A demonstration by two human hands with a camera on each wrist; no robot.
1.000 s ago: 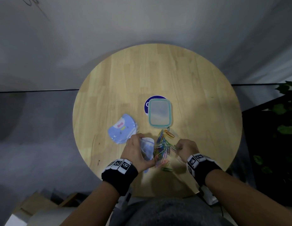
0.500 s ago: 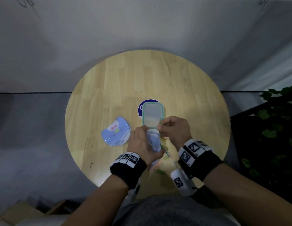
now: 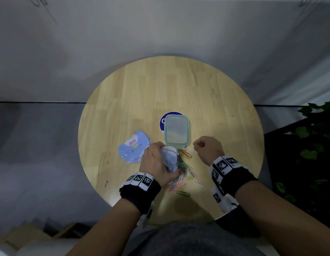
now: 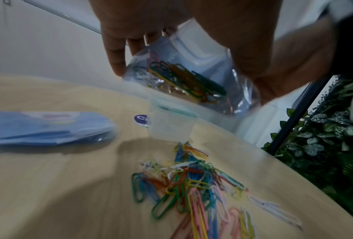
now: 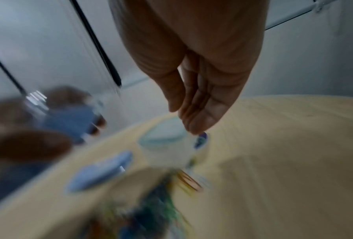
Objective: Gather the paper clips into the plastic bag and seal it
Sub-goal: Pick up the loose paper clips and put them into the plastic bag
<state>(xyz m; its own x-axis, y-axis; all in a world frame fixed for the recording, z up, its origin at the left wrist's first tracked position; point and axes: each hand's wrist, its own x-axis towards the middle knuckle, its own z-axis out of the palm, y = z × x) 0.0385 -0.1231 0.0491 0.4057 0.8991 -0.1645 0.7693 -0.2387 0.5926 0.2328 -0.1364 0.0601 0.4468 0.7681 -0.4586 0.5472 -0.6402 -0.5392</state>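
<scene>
My left hand grips a small clear plastic bag and holds it just above the wooden table. In the left wrist view, the bag has several coloured paper clips inside, and my fingers curl round it. A loose pile of coloured paper clips lies on the table under and to the right of the bag, and shows as the paper clip pile below the left wrist. My right hand hovers right of the bag with loose fingers. In its wrist view the right hand holds nothing.
A clear tub with a teal rim stands just beyond the clips, on a purple round sticker. A blue pack of bags lies to the left. The table's near edge is close to my body. Plants stand to the right.
My right hand took clips from the pile, brought them to the bag's mouth, and has now drawn back to the right, holding nothing. The left hand kept its hold on the bag.
</scene>
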